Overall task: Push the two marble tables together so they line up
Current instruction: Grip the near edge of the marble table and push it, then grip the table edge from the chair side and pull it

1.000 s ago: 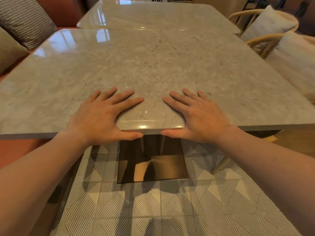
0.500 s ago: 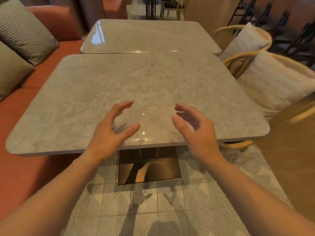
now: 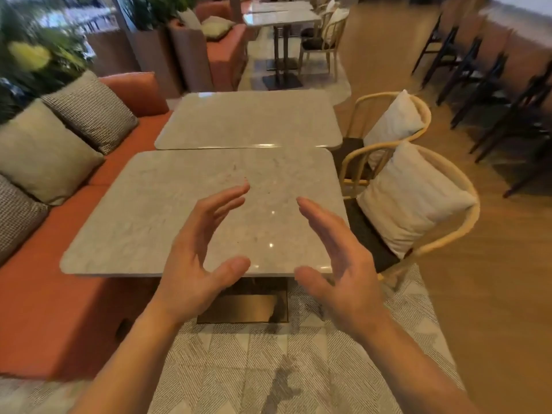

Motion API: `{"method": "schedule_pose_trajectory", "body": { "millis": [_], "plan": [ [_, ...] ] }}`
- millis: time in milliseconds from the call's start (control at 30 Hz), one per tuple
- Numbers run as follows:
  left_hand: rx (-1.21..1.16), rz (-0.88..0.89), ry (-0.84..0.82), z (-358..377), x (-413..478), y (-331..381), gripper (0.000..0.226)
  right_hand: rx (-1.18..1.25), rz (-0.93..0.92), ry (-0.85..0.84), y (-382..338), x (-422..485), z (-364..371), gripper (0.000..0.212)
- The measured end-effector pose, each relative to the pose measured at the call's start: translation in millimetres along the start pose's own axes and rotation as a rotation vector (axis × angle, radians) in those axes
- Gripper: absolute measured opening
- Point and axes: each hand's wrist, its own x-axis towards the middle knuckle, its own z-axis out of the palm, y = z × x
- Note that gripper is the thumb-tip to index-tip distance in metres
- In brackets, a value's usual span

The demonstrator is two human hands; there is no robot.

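Observation:
Two grey marble tables stand end to end. The near table [image 3: 143,222] touches the far table [image 3: 251,121] along a thin seam, and the far one sits a little further right. My left hand [image 3: 197,264] and my right hand [image 3: 337,264] hover in the air above the near table's front edge, palms facing each other, fingers spread. Neither hand touches the marble or holds anything.
An orange bench [image 3: 44,309] with several cushions runs along the left. Two wooden chairs with white pillows [image 3: 412,201] stand close on the right. The near table's brass base [image 3: 242,306] rests on a patterned rug. More tables and dark chairs stand further back.
My hands lifted off the near table's front edge and now hang open above it. My view has pulled back and risen, so both tables look smaller.

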Motion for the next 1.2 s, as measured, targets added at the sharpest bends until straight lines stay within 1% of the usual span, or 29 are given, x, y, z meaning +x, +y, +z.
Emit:
{"method": "schedule_pose_trajectory", "body": {
  "millis": [67, 133, 233, 400, 500, 633, 767, 933, 1100, 1200],
  "plan": [
    [-0.007, -0.048, 0.038, 29, 6, 15, 0.068, 0.008, -0.008, -0.021, -7, 6, -34, 0.079],
    [-0.008, -0.080, 0.098, 57, 19, 24, 0.068, 0.066, 0.002, -0.036, -8, 20, -70, 0.083],
    [0.010, -0.066, 0.155, 90, 46, 24, 0.068, 0.109, -0.004, -0.070, 1, 49, -111, 0.083],
    [0.023, -0.057, 0.242, 146, 106, -14, 0.067, 0.112, -0.014, -0.106, 46, 108, -175, 0.087],
    [0.006, -0.065, 0.278, 178, 153, -36, 0.067, 0.113, 0.027, -0.139, 69, 144, -213, 0.089],
    [0.003, -0.078, 0.337, 218, 214, -45, 0.065, 0.118, 0.017, -0.190, 87, 194, -268, 0.084],
    [0.036, -0.068, 0.395, 245, 263, -49, 0.064, 0.205, 0.001, -0.222, 107, 243, -307, 0.076],
    [0.145, -0.091, 0.526, 297, 299, -53, 0.063, 0.297, -0.016, -0.369, 148, 289, -353, 0.076],
    [0.244, -0.116, 0.754, 370, 309, -47, 0.064, 0.414, -0.042, -0.555, 169, 328, -401, 0.068],
    [0.254, -0.166, 0.887, 411, 315, -40, 0.064, 0.448, -0.010, -0.673, 172, 347, -416, 0.070]
  ]
}}
